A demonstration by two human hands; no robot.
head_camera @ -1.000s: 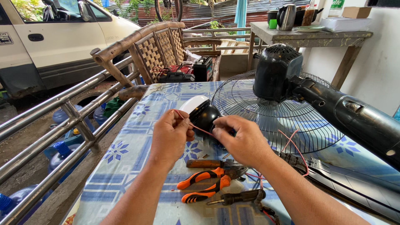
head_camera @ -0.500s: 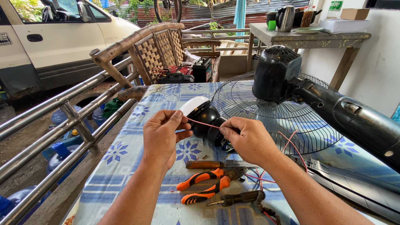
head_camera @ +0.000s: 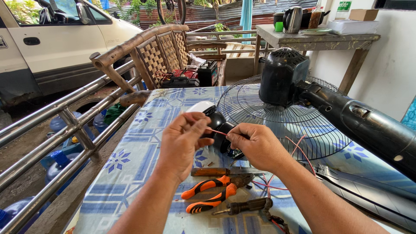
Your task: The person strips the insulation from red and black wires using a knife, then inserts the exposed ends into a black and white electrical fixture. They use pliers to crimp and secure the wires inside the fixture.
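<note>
My left hand (head_camera: 183,145) and my right hand (head_camera: 255,146) pinch the two ends of a thin red wire (head_camera: 216,131) stretched taut between them. Just behind the wire sits a small black motor part (head_camera: 221,125) with a white cap (head_camera: 199,106), resting on the blue patterned tablecloth (head_camera: 134,160). More red wires (head_camera: 299,149) trail from under my right hand toward the fan grille (head_camera: 260,108). Below my hands lie orange-handled pliers (head_camera: 212,195), a wooden-handled tool (head_camera: 216,172) and a dark screwdriver (head_camera: 247,206).
A black fan motor housing (head_camera: 281,76) and its thick black pole (head_camera: 368,125) lie across the table's right side. A metal railing (head_camera: 65,130) runs along the left, with a wicker chair (head_camera: 160,52) behind. A white car (head_camera: 52,43) and blue water bottles (head_camera: 60,162) are beyond.
My hands have drawn closer together over the motor part, keeping the red wire pinched between them. The tools on the cloth have not moved.
</note>
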